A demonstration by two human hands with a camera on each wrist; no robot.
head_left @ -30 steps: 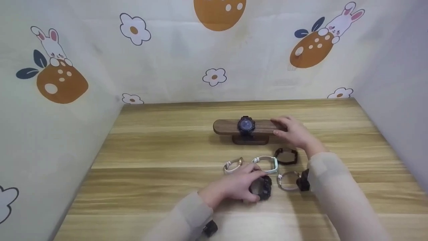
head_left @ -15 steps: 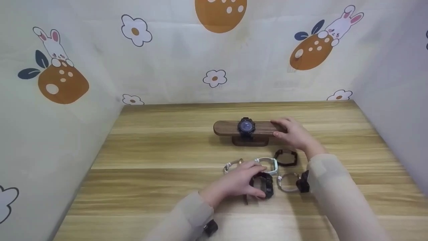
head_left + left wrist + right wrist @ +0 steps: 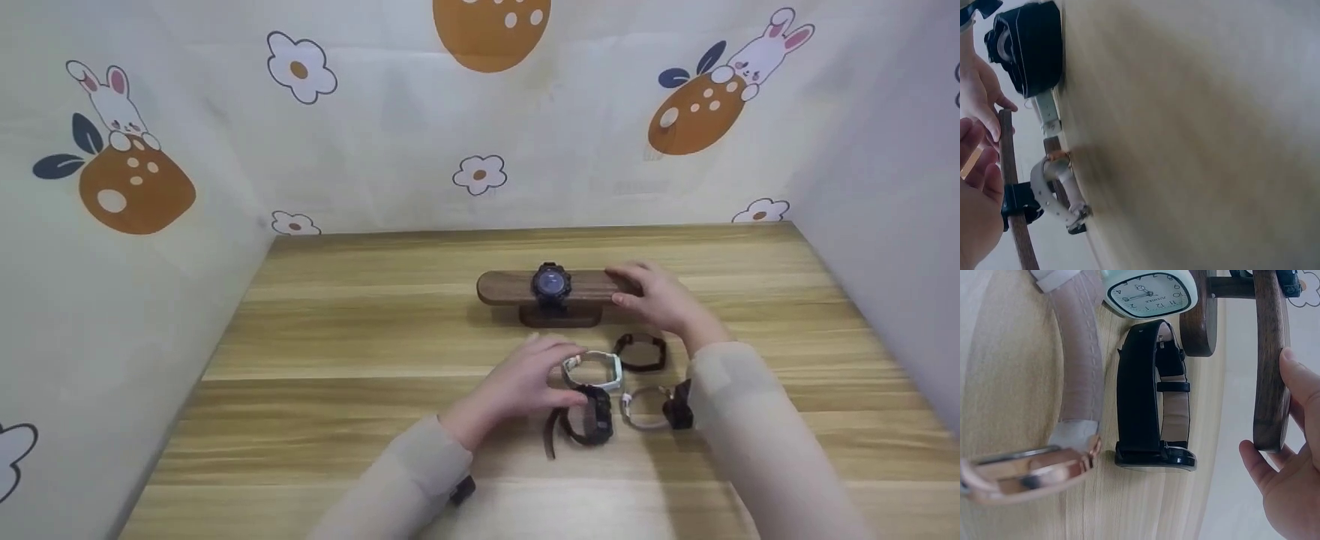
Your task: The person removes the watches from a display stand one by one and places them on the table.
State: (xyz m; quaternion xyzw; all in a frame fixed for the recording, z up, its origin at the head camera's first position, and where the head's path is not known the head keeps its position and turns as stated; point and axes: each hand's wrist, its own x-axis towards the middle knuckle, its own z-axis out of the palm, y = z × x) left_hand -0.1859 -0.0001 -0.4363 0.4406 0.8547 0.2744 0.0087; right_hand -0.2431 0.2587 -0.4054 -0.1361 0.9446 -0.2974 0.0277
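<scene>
A black round-faced watch (image 3: 551, 283) is strapped round the bar of a dark wooden watch stand (image 3: 502, 288). My right hand (image 3: 658, 300) grips the bar's right end, thumb in front and fingers behind, as the right wrist view also shows. My left hand (image 3: 517, 382) hovers with fingers loosely bent and apart, holding nothing. Beside it are a mint-green watch (image 3: 617, 370) and a chunky black watch (image 3: 602, 416) with a loose strap end. A white-strapped watch (image 3: 1044, 191) appears in the left wrist view; my left hand hides it in the head view.
Right of these, a black-strapped watch (image 3: 663, 354) and a pale pink-strapped watch (image 3: 627, 409) stand on their sides on the wooden table (image 3: 337, 337). My right sleeve (image 3: 757, 420) and its wrist camera (image 3: 679, 407) reach close past the pink one. Printed cloth walls (image 3: 390, 135) enclose the table.
My left hand has let go of the chunky black watch and moved up and left, over the white-strapped watch. The black watch has turned slightly. My right hand keeps its grip.
</scene>
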